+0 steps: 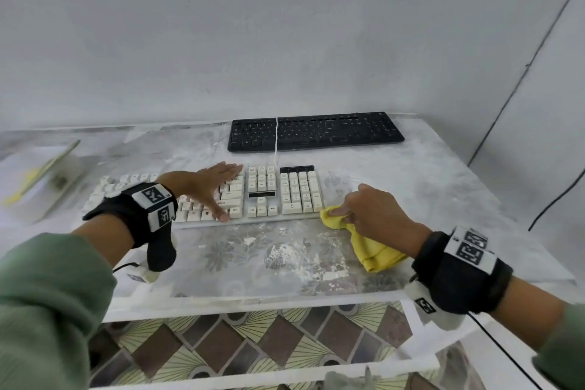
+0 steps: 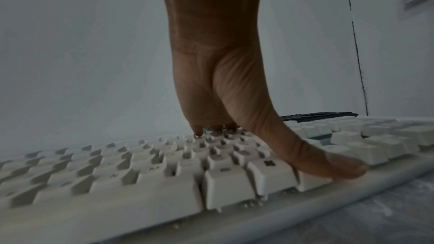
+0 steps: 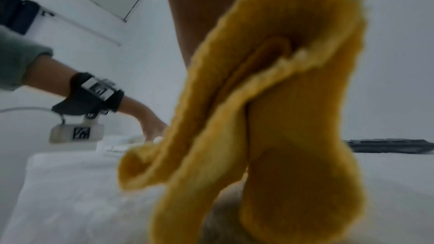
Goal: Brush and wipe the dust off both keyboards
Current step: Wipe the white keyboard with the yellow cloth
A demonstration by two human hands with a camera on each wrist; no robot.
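Your left hand (image 1: 207, 187) lies flat across the middle of the white keyboard (image 1: 285, 190), fingers straight and spread, holding nothing; the thumb (image 2: 328, 162) presses the front edge of the keyboard beside the bottom row of keys, and the fingertips reach the far rows. Your right hand (image 1: 376, 212) has its fingers curled around a bunched yellow cloth (image 1: 370, 247), pinching the cloth's front fold right at the near right corner of the white keyboard, with the rest of the cloth trailing back under your palm onto the table (image 1: 443, 174). In the right wrist view the cloth (image 3: 281, 118) hangs in thick folds and blurs most of the scene. The black keyboard (image 1: 316, 131) sits farther back near the wall, well apart from both hands, with a white cable (image 1: 277, 136) running across it. White dust speckles the table in front of the white keyboard.
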